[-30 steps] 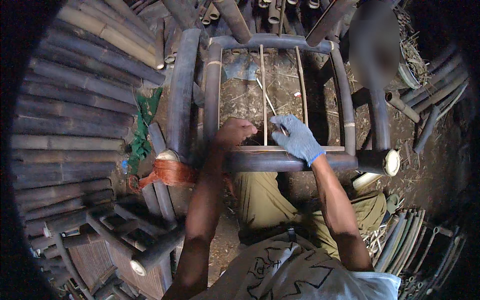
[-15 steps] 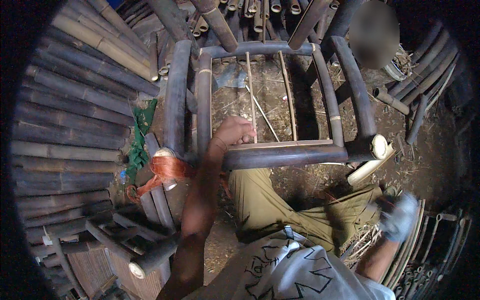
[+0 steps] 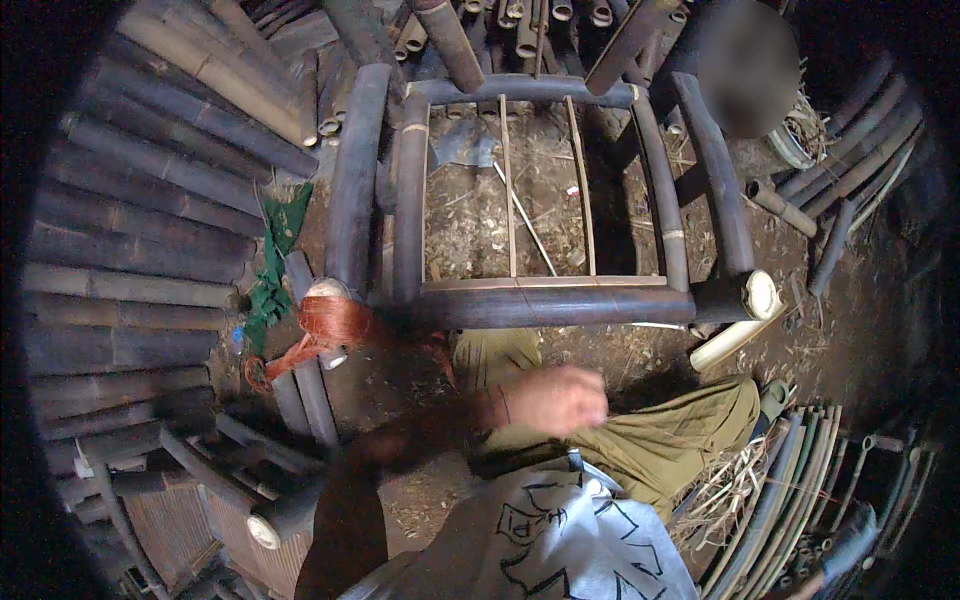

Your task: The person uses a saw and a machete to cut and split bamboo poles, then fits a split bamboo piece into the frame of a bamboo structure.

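Observation:
A dark bamboo chair frame [image 3: 570, 306] stands in front of me. Two thin pale bamboo slats [image 3: 508, 190] span its opening from the back rail to the front rail. My left hand [image 3: 562, 398], bare and a little blurred, is over my lap, apart from the frame. Its fingers are curled closed, and whatever may be inside them is hidden. At the lower right edge my right hand [image 3: 850, 552], in a pale grey-blue glove, is close to a bundle of bamboo poles [image 3: 785, 500]. Motion smears its fingers.
Orange-red twine [image 3: 335, 322] wraps the frame's front left corner post. Stacked bamboo [image 3: 130, 310] lines the left side. A smaller bamboo piece of furniture [image 3: 240, 490] stands at the lower left. A split bamboo piece [image 3: 735, 342] lies on the ground. A blurred patch covers part of the upper right.
My left hand has let go of the left slat's near end and come back over my lap. My right hand has moved down and right, toward the picture's edge.

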{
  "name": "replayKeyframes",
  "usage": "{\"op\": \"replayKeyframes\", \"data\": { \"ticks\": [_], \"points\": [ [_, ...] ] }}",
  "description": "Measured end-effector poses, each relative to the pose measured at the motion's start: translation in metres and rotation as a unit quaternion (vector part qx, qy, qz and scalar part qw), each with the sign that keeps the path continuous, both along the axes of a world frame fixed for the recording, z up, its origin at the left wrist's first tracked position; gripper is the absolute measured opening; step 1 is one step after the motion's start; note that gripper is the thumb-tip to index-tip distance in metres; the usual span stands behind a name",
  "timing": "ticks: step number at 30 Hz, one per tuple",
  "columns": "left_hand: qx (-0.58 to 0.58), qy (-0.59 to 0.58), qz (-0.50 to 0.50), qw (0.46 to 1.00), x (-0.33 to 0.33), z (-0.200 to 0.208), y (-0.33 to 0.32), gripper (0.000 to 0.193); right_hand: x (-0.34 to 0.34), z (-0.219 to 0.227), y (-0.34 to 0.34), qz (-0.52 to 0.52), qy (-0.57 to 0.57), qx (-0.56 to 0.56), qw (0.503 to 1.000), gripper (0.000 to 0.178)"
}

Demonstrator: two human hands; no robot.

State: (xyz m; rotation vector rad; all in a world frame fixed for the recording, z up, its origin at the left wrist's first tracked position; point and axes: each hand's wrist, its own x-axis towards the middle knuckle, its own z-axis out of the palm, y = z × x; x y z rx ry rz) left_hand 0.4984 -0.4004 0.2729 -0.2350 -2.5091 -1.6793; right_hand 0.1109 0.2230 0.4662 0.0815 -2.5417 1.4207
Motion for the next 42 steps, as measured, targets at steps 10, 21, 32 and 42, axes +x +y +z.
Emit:
{"op": "replayKeyframes", "data": {
  "ticks": [10,21,32,42],
  "points": [
    [-0.035,0.248,0.086,0.964,0.019,0.059,0.059,0.017,0.273,-0.175,-0.6,0.573,-0.526,0.058,0.626,0.055],
    [-0.043,-0.325,0.294,0.898,0.028,-0.102,-0.167,0.03,0.198,-0.087,-0.684,0.64,-0.421,-0.189,0.614,0.037],
    [0.004,-0.352,0.344,0.871,0.02,-0.09,-0.155,0.03,0.294,-0.166,-0.617,0.677,-0.264,0.24,0.644,0.039],
    [-0.064,-0.193,0.334,0.92,0.039,-0.137,-0.159,0.025,0.25,-0.199,-0.525,0.554,-0.083,0.203,0.803,0.041]
  ]
}}
